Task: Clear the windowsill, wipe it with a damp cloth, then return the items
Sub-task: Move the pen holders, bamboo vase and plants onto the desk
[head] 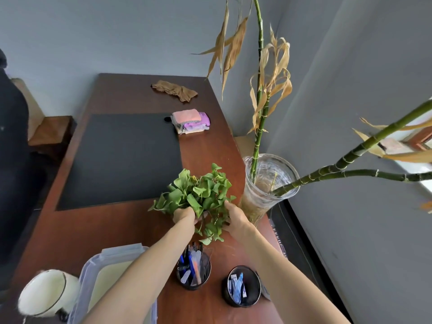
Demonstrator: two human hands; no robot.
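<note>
Past the pen cups [193,274], the left hand [184,215] and right hand [236,217] curl round the leafy plant [198,192] at its hidden base, over the desk [117,225], just beside the glass vase [268,183]. It is best kept level and clear of the vase.

1. You see only your hands and forearms; the rest of your body is out of view.
2. Your left hand [184,216] is bare, and only its back and knuckles show clearly.
3. Your right hand [237,218] is bare too, seen from the back.
4. Your left forearm [145,272] and right forearm [280,265] are uncovered from wrist to picture edge.
5. The fingertips of both hands are hidden.
</note>
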